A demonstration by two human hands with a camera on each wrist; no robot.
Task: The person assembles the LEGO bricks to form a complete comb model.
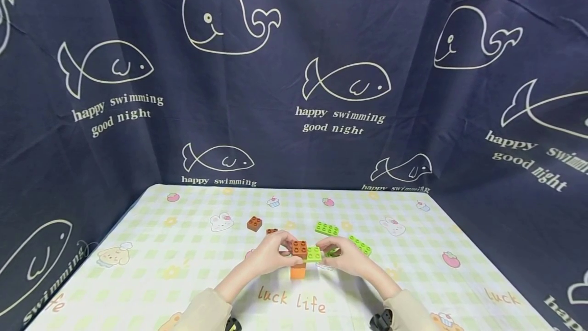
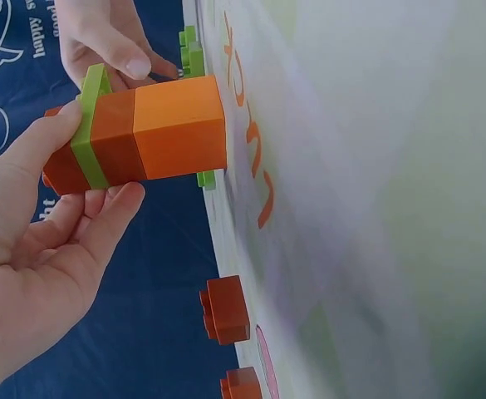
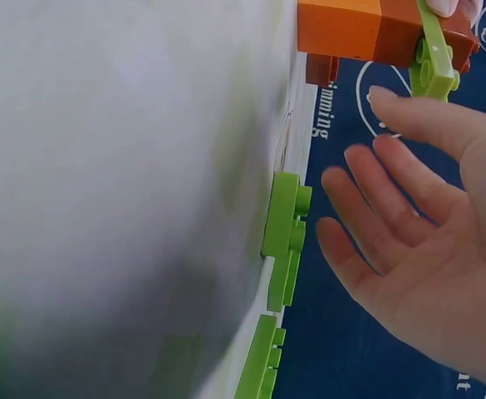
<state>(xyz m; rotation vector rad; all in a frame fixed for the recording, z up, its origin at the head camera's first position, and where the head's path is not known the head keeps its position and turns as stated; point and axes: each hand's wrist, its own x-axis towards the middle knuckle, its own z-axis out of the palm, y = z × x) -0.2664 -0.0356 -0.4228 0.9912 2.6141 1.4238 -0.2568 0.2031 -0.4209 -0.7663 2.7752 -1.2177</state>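
Orange plastic is making the bottom of the little tower (image 2: 130, 133), which is standing upright on the cloth (image 1: 294, 315), with a lower brown block (image 2: 115, 140), a flat green plate (image 1: 314, 254) and a top brown block (image 1: 299, 247) stacked above. The left hand (image 1: 274, 254) is being the nearer one: it is pinching the tower from the left, close to the top. On the tower's other side the right hand (image 1: 346, 255) is hovering just beside it, and it is holding nothing, its fingers loose and spread. What seems to matter most is the green plate, because its long way is running sideways out of the tower and its free end is pointing at the right hand (like a tiny diving board). From the head, that end is looking as if it is nearly touching the right fingertips, but the right wrist view is showing a gap by the thumb. The left wrist view is showing every layer from the side, while the head view is hiding some. Behind the tower, two loose brown blocks (image 1: 254, 223) are lying to the left and some green bricks (image 1: 327, 228) to the right.
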